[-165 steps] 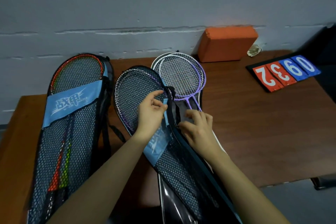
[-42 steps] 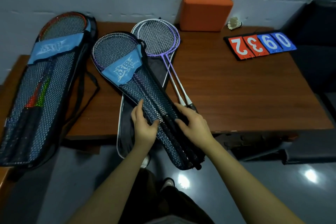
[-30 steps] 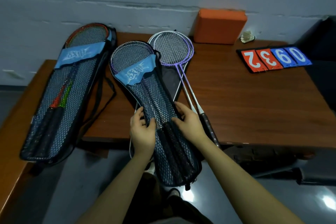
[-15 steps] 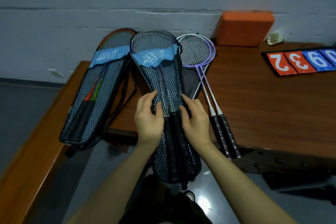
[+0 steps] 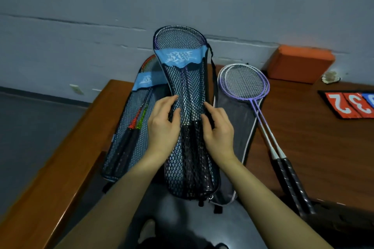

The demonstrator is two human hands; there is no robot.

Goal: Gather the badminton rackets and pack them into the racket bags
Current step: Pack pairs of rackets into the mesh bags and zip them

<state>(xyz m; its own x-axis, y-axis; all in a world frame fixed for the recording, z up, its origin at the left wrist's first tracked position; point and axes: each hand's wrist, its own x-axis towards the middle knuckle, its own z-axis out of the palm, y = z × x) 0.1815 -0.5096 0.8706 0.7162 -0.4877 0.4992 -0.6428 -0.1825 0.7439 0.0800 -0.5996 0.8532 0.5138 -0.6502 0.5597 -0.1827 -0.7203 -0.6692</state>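
Observation:
I hold a black mesh racket bag [image 5: 188,91] with a blue band upright above the table, purple rackets zipped inside. My left hand [image 5: 163,127] grips its left edge and my right hand [image 5: 218,131] grips its right edge at mid-length. Behind it to the left lies a second mesh bag [image 5: 129,127] holding red and green rackets. To the right, two loose purple and white rackets [image 5: 245,85] lie on an open grey bag [image 5: 238,127], their black handles reaching past the table's front edge.
The brown wooden table [image 5: 323,147] stands against a grey wall. An orange block [image 5: 299,62] and a shuttlecock [image 5: 330,77] sit at the back right. Red and blue number cards [image 5: 352,105] lie at the right edge. A wooden bench [image 5: 50,168] runs along the left.
Both hands have lifted the purple-racket bag off the table and carried it left, so it now stands over the red-racket bag. The loose rackets have not moved.

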